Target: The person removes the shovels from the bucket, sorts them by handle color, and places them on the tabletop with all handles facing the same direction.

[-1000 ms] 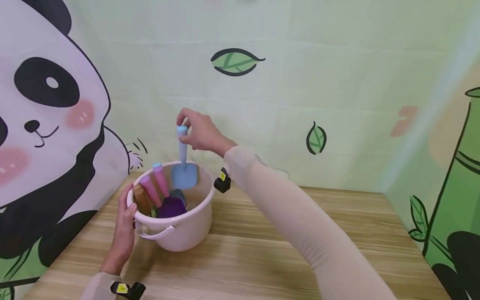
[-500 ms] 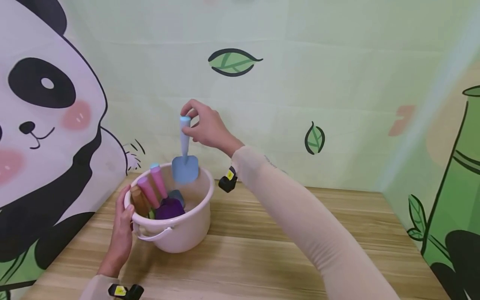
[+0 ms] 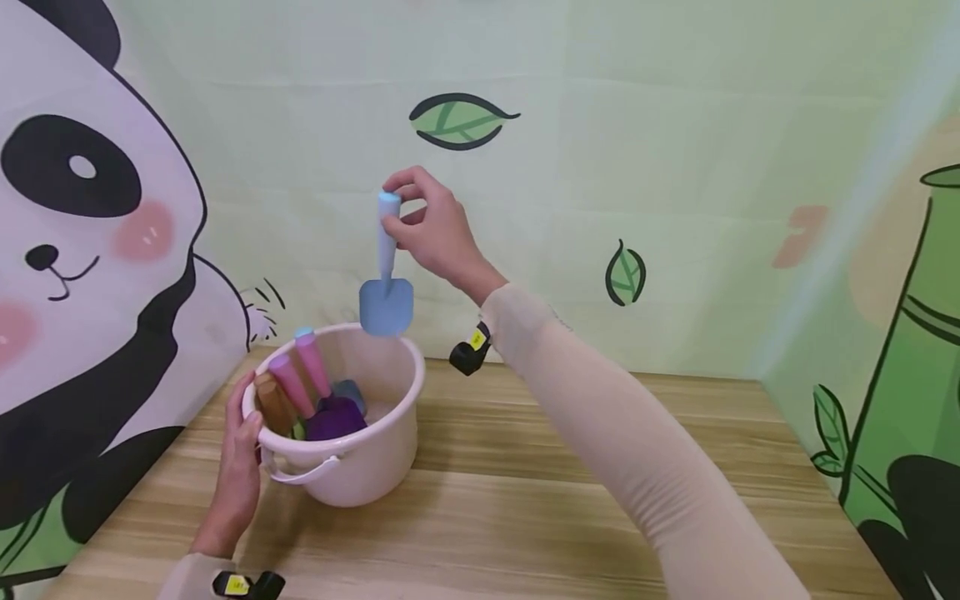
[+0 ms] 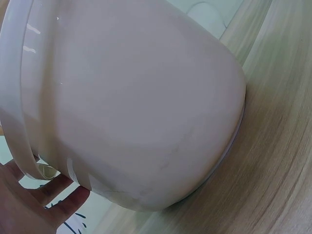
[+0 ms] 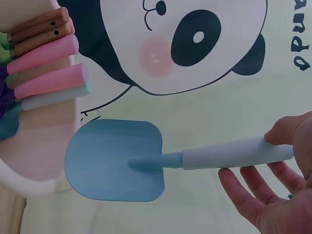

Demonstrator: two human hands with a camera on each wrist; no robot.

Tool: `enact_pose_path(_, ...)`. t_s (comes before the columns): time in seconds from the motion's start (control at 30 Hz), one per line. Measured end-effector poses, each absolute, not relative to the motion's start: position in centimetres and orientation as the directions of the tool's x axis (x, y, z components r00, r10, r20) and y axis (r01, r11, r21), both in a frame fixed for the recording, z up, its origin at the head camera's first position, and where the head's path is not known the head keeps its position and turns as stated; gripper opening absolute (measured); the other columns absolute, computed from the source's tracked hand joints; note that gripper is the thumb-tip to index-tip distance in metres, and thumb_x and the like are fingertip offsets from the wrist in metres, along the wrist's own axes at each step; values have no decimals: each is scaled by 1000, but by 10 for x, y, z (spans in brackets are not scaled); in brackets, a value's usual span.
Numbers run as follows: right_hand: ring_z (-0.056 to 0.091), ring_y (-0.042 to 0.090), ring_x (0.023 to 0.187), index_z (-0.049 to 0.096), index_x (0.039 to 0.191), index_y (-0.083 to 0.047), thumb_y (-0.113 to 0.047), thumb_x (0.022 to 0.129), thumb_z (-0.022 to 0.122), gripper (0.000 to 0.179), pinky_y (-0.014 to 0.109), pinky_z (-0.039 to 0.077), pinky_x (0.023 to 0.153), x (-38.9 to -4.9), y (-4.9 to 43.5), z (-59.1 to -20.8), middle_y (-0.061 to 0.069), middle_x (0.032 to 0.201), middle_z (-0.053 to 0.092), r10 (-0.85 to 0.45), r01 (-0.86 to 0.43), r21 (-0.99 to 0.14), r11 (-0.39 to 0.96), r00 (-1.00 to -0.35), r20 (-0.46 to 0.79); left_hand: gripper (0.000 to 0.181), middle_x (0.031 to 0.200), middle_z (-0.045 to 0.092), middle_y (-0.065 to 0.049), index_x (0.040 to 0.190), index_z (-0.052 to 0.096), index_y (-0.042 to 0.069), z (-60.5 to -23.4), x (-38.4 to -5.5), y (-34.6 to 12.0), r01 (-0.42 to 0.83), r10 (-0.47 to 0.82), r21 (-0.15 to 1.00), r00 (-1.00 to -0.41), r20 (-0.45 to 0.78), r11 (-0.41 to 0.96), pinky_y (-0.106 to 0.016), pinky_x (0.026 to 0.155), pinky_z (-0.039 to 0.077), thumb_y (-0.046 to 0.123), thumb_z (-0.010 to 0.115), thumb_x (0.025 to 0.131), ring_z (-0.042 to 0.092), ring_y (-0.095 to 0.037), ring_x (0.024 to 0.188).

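Observation:
A blue toy shovel with a pale handle hangs blade down above the far rim of a light pink bucket. My right hand pinches its handle near the top, and the right wrist view shows the whole shovel apart from the bucket. At the bucket's left rim, my left hand grips with the thumb over the edge; in the left wrist view its fingers lie on the outer wall. Inside the bucket lean pink-handled tools, brown wooden handles and a purple blade.
The bucket stands on a wood-grain table, its white handle hanging at the front. Behind rises a pale green wall cloth printed with leaves and a panda.
My right hand has lifted the shovel up and slightly right, from inside the bucket to above its rim. My left hand keeps its grip on the bucket.

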State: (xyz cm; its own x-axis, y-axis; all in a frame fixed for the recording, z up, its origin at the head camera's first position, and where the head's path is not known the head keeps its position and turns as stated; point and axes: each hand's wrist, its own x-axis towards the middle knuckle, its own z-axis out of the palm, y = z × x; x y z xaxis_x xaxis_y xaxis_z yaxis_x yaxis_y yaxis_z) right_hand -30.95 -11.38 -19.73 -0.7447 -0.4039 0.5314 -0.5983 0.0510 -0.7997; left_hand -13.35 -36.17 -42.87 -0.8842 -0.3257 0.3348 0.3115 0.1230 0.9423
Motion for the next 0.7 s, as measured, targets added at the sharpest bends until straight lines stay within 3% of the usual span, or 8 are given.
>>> enact_pose_path(0.27,69,24,85,60,123,-12,-7,95,68,30,32,60,72,-314,-97,-193,7,115,66,-319,-626,-780,9,-741,591,57,158,25,3,164,21,30,-429,-132,-362,301,-323,944,-887,329,136,-32,102,29,34,29,107,31,-19,137)
enact_pose_path(0.7,66,24,87,60,125,-14,-12,96,70,31,37,61,75,-324,-63,-197,6,118,65,-271,-613,-787,59,-769,579,57,160,25,1,163,23,27,-429,-132,-366,327,-328,934,-875,356,141,-13,100,32,30,29,107,30,-17,139)
